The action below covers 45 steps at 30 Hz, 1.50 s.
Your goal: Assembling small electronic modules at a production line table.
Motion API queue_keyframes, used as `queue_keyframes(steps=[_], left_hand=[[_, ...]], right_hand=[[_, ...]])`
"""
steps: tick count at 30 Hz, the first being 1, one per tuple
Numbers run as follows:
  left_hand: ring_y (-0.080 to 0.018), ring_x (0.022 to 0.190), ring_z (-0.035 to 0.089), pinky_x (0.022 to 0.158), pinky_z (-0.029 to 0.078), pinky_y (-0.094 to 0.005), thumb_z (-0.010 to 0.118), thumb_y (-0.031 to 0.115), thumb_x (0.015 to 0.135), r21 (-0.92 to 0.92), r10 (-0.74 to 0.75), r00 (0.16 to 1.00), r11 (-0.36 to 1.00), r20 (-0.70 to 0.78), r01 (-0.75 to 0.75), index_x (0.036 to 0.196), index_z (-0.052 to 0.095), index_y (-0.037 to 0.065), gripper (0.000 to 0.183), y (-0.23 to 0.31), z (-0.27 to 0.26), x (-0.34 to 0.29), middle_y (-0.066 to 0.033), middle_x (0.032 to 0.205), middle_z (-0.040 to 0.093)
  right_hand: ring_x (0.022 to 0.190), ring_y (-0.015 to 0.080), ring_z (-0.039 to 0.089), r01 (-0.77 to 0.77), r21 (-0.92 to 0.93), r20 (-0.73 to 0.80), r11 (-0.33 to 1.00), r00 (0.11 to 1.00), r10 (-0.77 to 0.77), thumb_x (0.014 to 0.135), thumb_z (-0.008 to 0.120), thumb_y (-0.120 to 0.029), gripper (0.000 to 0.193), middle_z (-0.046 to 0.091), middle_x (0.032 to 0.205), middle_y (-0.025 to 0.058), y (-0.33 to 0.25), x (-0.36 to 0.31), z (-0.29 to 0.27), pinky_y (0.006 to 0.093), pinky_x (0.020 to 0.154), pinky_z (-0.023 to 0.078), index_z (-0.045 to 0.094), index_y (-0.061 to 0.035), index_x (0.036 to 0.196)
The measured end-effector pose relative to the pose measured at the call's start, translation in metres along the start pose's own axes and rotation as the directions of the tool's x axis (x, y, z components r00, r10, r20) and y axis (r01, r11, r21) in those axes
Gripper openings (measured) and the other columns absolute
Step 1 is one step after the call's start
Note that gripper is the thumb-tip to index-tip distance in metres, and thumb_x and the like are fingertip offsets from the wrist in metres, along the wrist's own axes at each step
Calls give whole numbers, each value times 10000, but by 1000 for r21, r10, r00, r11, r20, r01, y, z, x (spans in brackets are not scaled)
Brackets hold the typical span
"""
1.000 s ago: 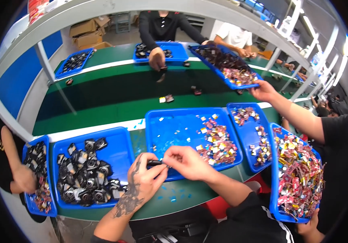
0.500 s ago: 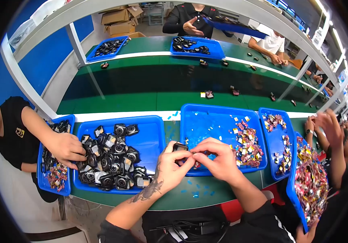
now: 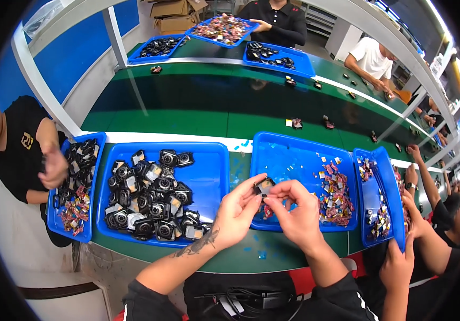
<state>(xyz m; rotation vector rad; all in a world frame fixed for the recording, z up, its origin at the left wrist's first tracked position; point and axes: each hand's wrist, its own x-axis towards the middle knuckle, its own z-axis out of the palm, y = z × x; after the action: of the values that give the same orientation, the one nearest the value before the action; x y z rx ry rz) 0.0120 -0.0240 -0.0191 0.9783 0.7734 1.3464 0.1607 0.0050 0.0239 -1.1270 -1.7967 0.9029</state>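
Note:
In my left hand (image 3: 239, 213), a black watch case (image 3: 265, 185) is held between fingers and thumb, a pale rectangular part showing inside. My right hand (image 3: 298, 215) meets it from the right, thumb and forefinger pinched at the lower edge of the case. What those fingertips grip is too small to make out. Both hands are over the near left part of a blue tray (image 3: 299, 143), which has small pink and gold circuit parts (image 3: 337, 195) heaped on its right side. Left of my hands, another blue tray (image 3: 206, 182) holds a pile of black watch cases (image 3: 152, 195).
Bits of blue film (image 3: 262, 254) lie on the green bench (image 3: 224, 262). A narrow tray (image 3: 69, 227) stands far left beside a co-worker. At right, another person's hand (image 3: 398, 267) grips a tilted blue tray (image 3: 390, 182). Across the belt (image 3: 187, 117), someone holds a full tray (image 3: 222, 29).
My hands have parted slightly and the case now shows more plainly. The right-hand co-worker's tray has turned edge-on. Across the belt, the carried tray has moved left and lower. The left co-worker's hand has drawn back.

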Motion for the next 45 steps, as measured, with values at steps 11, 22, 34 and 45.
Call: queue_keyframes(steps=[11, 22, 34, 45], left_hand=[[-192, 1215, 528, 1027, 411, -308, 435, -25, 968, 123, 50, 995, 991, 86, -61, 1429, 344, -28, 470, 3, 4, -4, -157, 1322, 525], [-157, 1138, 558, 973, 446, -291, 433, -40, 960, 71, 12, 995, 997, 97, -19, 1390, 388, -41, 432, 7, 6, -5, -135, 1274, 551], [-127, 1042, 567, 889, 462, -264, 448, -17, 969, 159, 178, 983, 970, 44, -182, 1277, 535, -2, 321, 5, 2, -2, -97, 1227, 556], [-282, 991, 671, 798, 562, -320, 650, -93, 766, 770, 462, 837, 405, 294, -494, 1093, 678, 8, 343, 20, -3, -1, -173, 1194, 620]], right_hand=[[602, 139, 606, 79, -18, 20, 997, 997, -79, 793, 708, 3, 91, 659, 731, 105, -1, 3, -4, 270, 554, 475, 685, 21, 879], [607, 114, 480, 73, -175, -29, 982, 996, -79, 734, 768, -61, 190, 520, 672, 36, -2, 4, -6, 265, 590, 409, 591, -18, 790], [896, 125, 645, -171, 340, 104, 925, 984, 144, 863, 676, -16, 150, 666, 974, 93, 12, -16, -15, 268, 772, 561, 634, 34, 998], [873, 107, 615, -199, 402, 151, 894, 977, 149, 875, 663, -18, 108, 652, 932, 67, 9, -16, -19, 256, 763, 553, 654, 29, 972]])
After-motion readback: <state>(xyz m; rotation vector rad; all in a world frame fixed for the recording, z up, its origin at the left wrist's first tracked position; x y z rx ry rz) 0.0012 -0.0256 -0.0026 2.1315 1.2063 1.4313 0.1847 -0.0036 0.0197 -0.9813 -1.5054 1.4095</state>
